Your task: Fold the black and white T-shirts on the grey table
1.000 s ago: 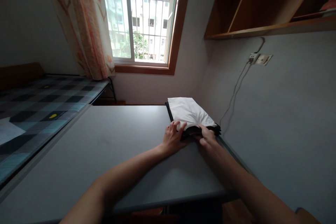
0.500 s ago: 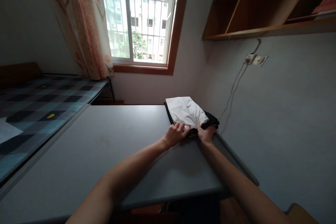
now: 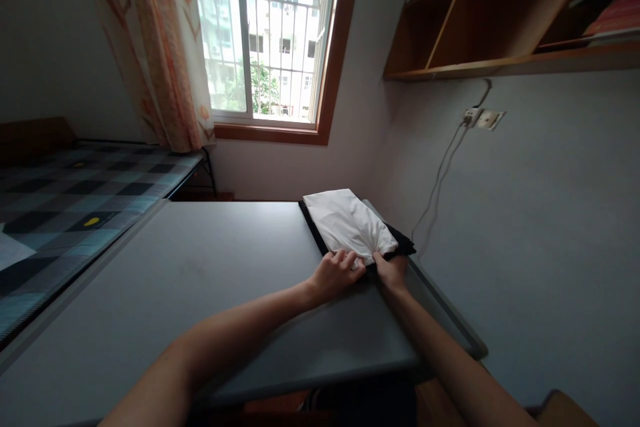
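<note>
A folded white cloth lies on top of folded black cloth at the far right corner of the grey table. My left hand has its fingers curled over the near edge of the white cloth. Just to its right, my right hand grips the near right edge of the stack, thumb on the white cloth and the other fingers hidden beneath the black cloth. Creases in the white cloth gather toward the right thumb.
A bed with a checked cover stands left of the table. The wall on the right carries a socket with a hanging cable. A wooden shelf juts out above. Beyond the table is a window with a curtain.
Both hands have come slightly nearer with the cloth stack, which now sits a little closer and further left on the table. The hold on it looks the same.
</note>
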A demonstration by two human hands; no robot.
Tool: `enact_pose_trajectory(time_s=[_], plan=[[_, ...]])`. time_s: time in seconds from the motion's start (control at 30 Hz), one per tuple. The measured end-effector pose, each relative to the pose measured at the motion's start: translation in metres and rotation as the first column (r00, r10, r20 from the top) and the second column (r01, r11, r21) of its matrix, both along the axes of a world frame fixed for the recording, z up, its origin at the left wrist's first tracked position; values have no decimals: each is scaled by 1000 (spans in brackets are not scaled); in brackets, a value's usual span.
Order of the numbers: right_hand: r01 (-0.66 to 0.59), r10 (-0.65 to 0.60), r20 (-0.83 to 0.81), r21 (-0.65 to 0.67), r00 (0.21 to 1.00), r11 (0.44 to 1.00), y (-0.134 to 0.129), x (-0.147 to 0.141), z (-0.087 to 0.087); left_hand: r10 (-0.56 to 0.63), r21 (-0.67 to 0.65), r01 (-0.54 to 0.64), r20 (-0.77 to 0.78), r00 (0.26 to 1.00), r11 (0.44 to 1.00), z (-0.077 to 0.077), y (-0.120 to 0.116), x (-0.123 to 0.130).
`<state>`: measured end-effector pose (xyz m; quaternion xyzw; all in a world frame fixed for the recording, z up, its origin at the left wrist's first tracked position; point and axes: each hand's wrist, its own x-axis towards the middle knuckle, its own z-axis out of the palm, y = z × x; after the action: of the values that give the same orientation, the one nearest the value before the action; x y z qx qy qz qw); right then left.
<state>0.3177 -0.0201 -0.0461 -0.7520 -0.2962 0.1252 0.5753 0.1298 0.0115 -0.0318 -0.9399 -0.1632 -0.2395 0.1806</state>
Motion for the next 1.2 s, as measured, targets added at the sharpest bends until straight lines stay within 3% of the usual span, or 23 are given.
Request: enact_pose_trajectory(time_s=[0.1, 0.23, 0.3, 0.4, 0.47, 0.57, 0.6, 0.67, 0.73, 0.77, 0.83, 0.93, 1.07, 1.13, 1.2], plan=[[163, -165, 130, 21, 978, 986, 29, -3, 8, 40, -42, -41, -35, 999, 998, 3, 21, 5], [191, -194, 119, 42, 974, 981, 60, 1, 13, 84, -110, -89, -56, 995, 990, 7, 39, 10], [164, -169, 83, 59, 982, 985, 62, 6, 10, 78, -155, -85, -46, 996, 984, 7, 41, 10], [87, -90, 29, 101, 996, 991, 46, 14, 4, 10, -282, -8, 4, 1000, 959, 4, 37, 0], [170, -177, 70, 93, 982, 981, 28, 18, 7, -69, -420, 95, 77, 995, 903, 3, 36, -14], [351, -381, 285, 151, 880, 924, 9, 14, 24, -168, -596, 253, 196, 966, 762, 8, 39, -39], [311, -357, 380, 179, 853, 934, 7, 10, 34, -182, -630, 289, 229, 956, 721, 11, 40, -47], [81, -148, 576, 141, 804, 987, 15, -2, 54, -177, -666, 323, 279, 944, 672, 16, 43, -60], [-151, 128, 705, -29, 698, 988, 32, -18, 72, -144, -673, 317, 301, 943, 668, 20, 46, -70], [-211, 233, 737, -125, 634, 969, 43, -26, 79, -129, -669, 301, 296, 947, 679, 21, 46, -74], [-211, 349, 774, -278, 528, 937, 64, -39, 86, -108, -651, 257, 260, 960, 714, 22, 47, -85], [-89, 469, 768, -482, 436, 872, 87, -43, 78, -73, -616, 164, 169, 983, 770, 20, 54, -111], [-17, 644, 604, -723, 470, 691, 96, -27, 55, 67, -587, 2, 96, 993, 810, 13, 78, -162], [-16, 657, 564, -753, 500, 658, 96, -23, 51, 162, -585, -86, 79, 984, 806, 10, 94, -190], [-18, 637, 553, -747, 536, 664, 95, -29, 54, 251, -575, -172, 61, 966, 800, 6, 109, -216]])
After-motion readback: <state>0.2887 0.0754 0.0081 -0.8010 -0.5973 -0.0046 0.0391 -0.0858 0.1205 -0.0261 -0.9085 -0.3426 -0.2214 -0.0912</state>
